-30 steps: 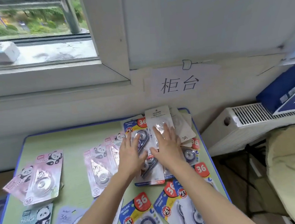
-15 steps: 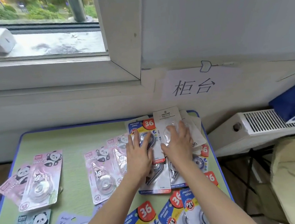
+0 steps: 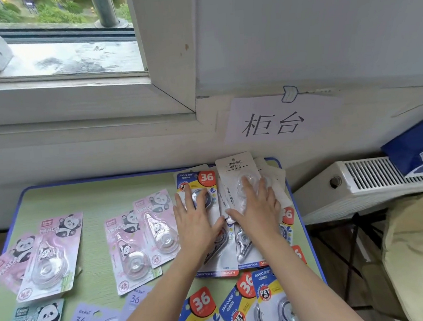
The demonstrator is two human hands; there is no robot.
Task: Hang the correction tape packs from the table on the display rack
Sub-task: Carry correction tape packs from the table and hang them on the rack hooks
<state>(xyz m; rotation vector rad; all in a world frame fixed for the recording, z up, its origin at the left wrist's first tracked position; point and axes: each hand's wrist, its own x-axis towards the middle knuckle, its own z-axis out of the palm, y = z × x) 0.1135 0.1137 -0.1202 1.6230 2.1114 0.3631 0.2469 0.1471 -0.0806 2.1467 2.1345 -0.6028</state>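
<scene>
Left hand (image 3: 198,223) lies flat on blue-yellow 36 pack (image 3: 203,178), right hand (image 3: 256,207) on white pack (image 3: 235,166)

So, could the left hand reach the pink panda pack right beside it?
Probably yes: the left hand rests flat just right of the pink panda pack, with nothing between them or covering it.

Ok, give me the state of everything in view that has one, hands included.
left hand, flat, fingers straight, resting on the blue-yellow 36 pack.
right hand, fingers spread, pressing on the white pack.
white pack, lying on top of other packs.
pink panda packs, lying flat on the table, untouched.
paper sign, stuck flat on the wall.
</scene>
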